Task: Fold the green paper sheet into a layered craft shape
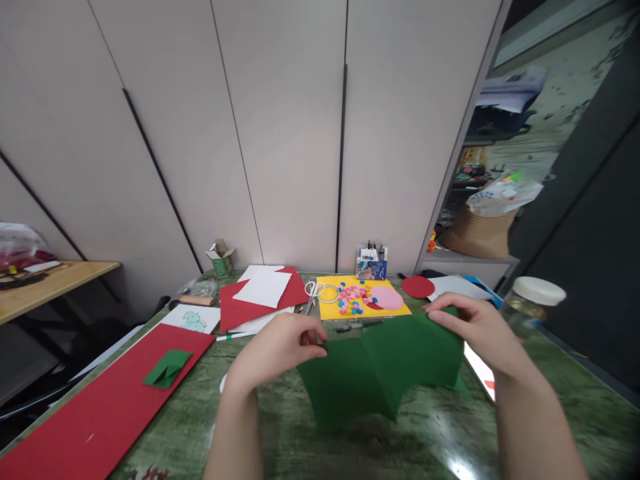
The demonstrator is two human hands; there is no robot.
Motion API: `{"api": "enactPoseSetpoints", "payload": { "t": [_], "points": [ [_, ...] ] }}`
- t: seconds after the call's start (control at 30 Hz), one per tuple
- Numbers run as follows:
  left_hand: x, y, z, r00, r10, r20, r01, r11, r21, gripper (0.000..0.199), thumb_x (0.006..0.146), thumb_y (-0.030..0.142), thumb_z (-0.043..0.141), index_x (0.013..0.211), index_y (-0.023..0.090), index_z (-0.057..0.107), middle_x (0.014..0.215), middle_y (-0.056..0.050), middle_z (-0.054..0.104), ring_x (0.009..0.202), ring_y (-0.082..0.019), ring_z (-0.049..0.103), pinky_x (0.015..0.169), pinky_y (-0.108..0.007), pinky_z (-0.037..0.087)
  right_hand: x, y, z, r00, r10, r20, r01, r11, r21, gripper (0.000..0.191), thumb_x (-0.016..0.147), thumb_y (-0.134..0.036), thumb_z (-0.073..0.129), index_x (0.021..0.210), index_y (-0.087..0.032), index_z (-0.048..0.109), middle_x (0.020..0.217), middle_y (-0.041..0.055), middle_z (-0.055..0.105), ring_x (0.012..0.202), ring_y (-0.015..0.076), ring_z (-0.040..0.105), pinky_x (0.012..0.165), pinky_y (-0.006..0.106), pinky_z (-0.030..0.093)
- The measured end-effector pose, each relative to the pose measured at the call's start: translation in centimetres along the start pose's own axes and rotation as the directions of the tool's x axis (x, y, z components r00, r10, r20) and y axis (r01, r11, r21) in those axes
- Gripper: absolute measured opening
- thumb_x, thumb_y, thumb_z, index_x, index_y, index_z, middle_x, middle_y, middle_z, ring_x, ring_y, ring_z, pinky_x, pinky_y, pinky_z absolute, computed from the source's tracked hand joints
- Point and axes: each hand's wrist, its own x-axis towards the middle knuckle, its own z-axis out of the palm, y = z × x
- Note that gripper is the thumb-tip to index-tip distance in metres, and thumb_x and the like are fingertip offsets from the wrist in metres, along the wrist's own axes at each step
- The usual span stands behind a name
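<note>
Two hands hold up a pleated sheet of green paper (380, 373) above the green marbled table (300, 440).
The left hand (285, 347) pinches its left edge; the right hand (475, 330) pinches the top right corner, the sheet stretched between them.

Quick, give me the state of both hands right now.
Left hand: closed, pinching the left edge of the folded green paper.
Right hand: closed, gripping the same green paper at its top right corner.
</note>
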Motion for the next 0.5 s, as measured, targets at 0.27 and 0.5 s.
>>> {"api": "enactPoseSetpoints", "payload": {
  "t": [0.27, 0.5],
  "points": [
    [1.3, -1.3, -1.0, 0.949, -0.132, -0.286, 0.092, 0.984, -0.150, 0.018, 0.075, 0.035, 0.063, 0.070, 0.018, 0.065, 0.070, -0.001, 0.065, 0.067, -0.015, 0.057, 0.060, -0.025, 0.042, -0.3, 1.5, -1.2, 0.956, 0.102, -0.276, -0.078, 0.992, 0.095, 0.021, 0.069, -0.043, 0.067, 0.072, -0.023, 0.064, 0.078, 0.0032, 0.065, 0.073, 0.0211, 0.058, 0.059, 0.030, 0.043],
    [2.0, -2.1, -0.7, 0.831, -0.255, -0.495, 0.073, 0.931, -0.358, 0.018, 0.068, 0.034, 0.069, 0.065, 0.016, 0.065, 0.067, -0.001, 0.065, 0.065, -0.016, 0.057, 0.058, -0.024, 0.042, -0.8, 0.2, -0.7, 0.930, 0.109, -0.350, -0.061, 0.988, 0.145, 0.020, 0.071, -0.043, 0.066, 0.073, -0.023, 0.062, 0.078, 0.0026, 0.063, 0.073, 0.0202, 0.056, 0.057, 0.030, 0.040]
  ]
}}
